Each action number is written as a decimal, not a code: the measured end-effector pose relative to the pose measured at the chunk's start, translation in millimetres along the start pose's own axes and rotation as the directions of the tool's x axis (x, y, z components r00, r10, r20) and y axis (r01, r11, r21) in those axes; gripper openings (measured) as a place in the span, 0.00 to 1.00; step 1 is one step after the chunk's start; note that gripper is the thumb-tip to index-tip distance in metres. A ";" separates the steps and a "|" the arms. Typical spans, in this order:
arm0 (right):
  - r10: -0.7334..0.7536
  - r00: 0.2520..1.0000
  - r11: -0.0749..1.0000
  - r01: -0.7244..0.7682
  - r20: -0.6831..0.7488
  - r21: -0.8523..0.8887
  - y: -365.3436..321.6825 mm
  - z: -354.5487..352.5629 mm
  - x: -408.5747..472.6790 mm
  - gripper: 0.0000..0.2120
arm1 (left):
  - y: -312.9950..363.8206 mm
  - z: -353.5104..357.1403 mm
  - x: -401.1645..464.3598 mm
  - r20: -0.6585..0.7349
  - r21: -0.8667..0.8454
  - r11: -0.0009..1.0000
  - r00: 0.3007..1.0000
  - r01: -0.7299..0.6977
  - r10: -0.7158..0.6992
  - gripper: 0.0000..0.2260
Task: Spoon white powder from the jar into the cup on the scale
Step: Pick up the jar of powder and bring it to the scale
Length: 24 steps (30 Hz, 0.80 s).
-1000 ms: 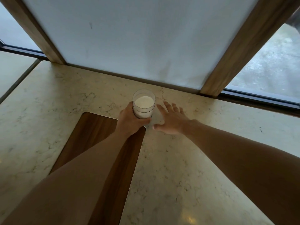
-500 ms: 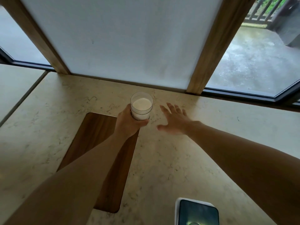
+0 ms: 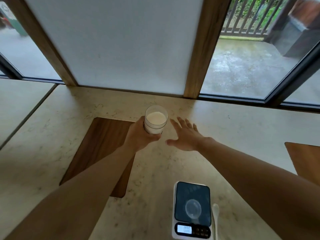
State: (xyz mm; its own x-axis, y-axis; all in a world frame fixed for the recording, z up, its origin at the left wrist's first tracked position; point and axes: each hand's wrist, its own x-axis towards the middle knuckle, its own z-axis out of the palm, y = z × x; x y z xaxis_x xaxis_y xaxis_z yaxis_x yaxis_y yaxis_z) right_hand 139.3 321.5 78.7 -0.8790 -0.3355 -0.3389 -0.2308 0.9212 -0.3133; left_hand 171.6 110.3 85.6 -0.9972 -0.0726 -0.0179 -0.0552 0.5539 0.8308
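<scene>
Left hand [image 3: 141, 135] wraps the powder jar [image 3: 155, 121]; right hand [image 3: 186, 135] hovers beside it, fingers spread, palm down.

a clear jar [image 3: 156, 120], open and nearly full of white powder, stands upright near the counter's [image 3: 242, 129] far edge. a clear empty cup [image 3: 193, 209] sits on the dark-topped scale [image 3: 192, 210] at the near edge, a white spoon [image 3: 215, 217] just beside it.

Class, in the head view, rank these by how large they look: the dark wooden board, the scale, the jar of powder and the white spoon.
1. dark wooden board, though an arm covers part
2. scale, helped by nearness to the camera
3. jar
4. white spoon, partly cut off by the frame edge
</scene>
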 end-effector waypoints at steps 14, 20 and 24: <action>0.055 0.997 0.996 -0.052 -0.045 0.071 25.6 33.6 -86.0 0.48 | 9.0 32.4 -84.6 0.124 0.055 0.997 0.991 -0.062 0.055 0.38; 0.087 0.995 0.987 -0.081 -0.041 0.140 40.9 62.8 -116.9 0.47 | 1.8 46.7 -116.1 0.169 0.081 0.992 0.982 -0.101 0.086 0.38; 0.115 0.985 0.973 -0.085 -0.131 0.215 52.6 84.5 -150.3 0.42 | -4.4 57.0 -135.2 0.194 0.102 0.988 0.977 -0.113 0.092 0.39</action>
State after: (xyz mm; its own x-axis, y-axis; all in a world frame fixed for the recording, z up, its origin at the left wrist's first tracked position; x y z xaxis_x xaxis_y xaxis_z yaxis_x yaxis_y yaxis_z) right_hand 294.6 403.7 38.1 -0.9466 -0.1987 -0.2537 -0.0602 0.8825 -0.4665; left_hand 303.8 165.0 52.7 -0.9888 0.1408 -0.0491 0.0531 0.6403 0.7663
